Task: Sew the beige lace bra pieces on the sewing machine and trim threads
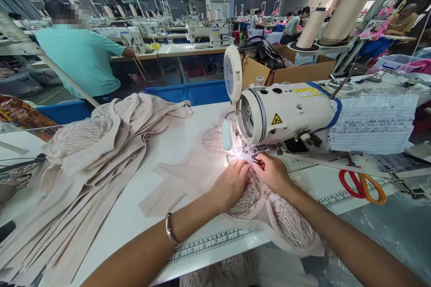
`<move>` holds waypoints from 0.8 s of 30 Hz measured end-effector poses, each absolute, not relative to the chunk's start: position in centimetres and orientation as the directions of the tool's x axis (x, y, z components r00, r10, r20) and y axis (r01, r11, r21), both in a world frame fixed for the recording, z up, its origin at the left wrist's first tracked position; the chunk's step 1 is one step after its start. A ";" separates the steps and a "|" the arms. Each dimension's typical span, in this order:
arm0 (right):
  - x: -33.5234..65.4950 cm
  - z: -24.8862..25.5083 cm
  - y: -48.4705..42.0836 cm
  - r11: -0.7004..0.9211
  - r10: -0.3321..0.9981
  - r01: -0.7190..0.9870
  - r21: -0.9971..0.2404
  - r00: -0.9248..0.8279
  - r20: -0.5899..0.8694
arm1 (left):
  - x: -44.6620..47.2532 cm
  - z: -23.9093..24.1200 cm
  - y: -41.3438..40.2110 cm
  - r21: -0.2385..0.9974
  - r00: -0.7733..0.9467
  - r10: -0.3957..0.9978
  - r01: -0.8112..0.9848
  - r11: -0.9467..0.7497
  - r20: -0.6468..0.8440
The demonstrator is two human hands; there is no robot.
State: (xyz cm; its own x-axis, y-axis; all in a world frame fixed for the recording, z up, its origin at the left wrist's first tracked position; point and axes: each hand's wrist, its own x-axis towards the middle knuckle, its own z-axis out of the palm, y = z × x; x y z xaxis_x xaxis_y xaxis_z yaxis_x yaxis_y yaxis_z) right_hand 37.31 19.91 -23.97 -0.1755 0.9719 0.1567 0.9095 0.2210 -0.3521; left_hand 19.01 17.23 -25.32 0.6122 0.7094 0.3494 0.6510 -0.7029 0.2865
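Pale pink lace bra fabric (251,204) lies under the lit needle area of a white sewing machine (286,110) and hangs over the table's front edge. My left hand (232,184) is closed on the fabric just left of the needle area, its fingertips pressing the cloth. Close by on the right, my right hand (274,174) is closed around small black-and-orange thread snips (260,163), partly hidden by the fingers, with their tips near the cloth. Sheer fabric ends (178,179) spread on the table left of my hands.
A heap of pink lace pieces (111,139) covers the table's left side. Red-and-orange scissors (362,184) lie to the right by a printed ruler strip (215,244). Thread cones (308,29) stand behind the machine, near a cardboard box (303,71). A co-worker (77,58) sits ahead left.
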 end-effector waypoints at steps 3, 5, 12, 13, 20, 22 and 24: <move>37.5 -23.9 19.7 0.229 0.969 0.904 -0.360 -0.176 0.173 | 19.3 -25.7 16.5 0.145 0.599 0.700 0.710 -0.689 0.390; 37.5 -24.1 19.6 0.252 0.962 0.895 -0.368 -0.189 0.197 | 19.4 -25.8 16.2 0.084 0.616 0.699 0.726 -0.683 0.364; 37.6 -25.2 19.2 0.372 0.918 0.855 -0.362 -0.282 0.278 | 19.9 -25.6 16.3 -0.060 0.688 0.634 0.694 -0.718 0.353; 37.6 -25.3 19.2 0.384 0.914 0.854 -0.352 -0.296 0.278 | 19.9 -25.6 16.3 -0.063 0.691 0.624 0.687 -0.724 0.365; 37.4 -25.6 18.8 0.514 0.833 0.834 -0.202 -0.428 0.350 | 19.5 -24.4 16.7 0.052 0.686 0.654 0.676 -0.735 0.320; 37.3 -25.5 18.7 0.543 0.803 0.827 -0.143 -0.463 0.374 | 19.3 -24.1 16.8 0.075 0.676 0.666 0.682 -0.727 0.315; 37.3 -25.4 18.6 0.575 0.777 0.809 -0.119 -0.495 0.389 | 19.2 -23.9 17.0 0.088 0.671 0.671 0.683 -0.725 0.314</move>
State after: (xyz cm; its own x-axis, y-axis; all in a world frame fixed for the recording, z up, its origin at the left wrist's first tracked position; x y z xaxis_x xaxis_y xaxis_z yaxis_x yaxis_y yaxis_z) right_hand 37.29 18.65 -25.45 -0.4949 0.7769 0.3892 0.8094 0.5751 -0.1189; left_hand 19.20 16.95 -23.93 0.6715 0.6712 0.3140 0.6834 -0.7247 0.0877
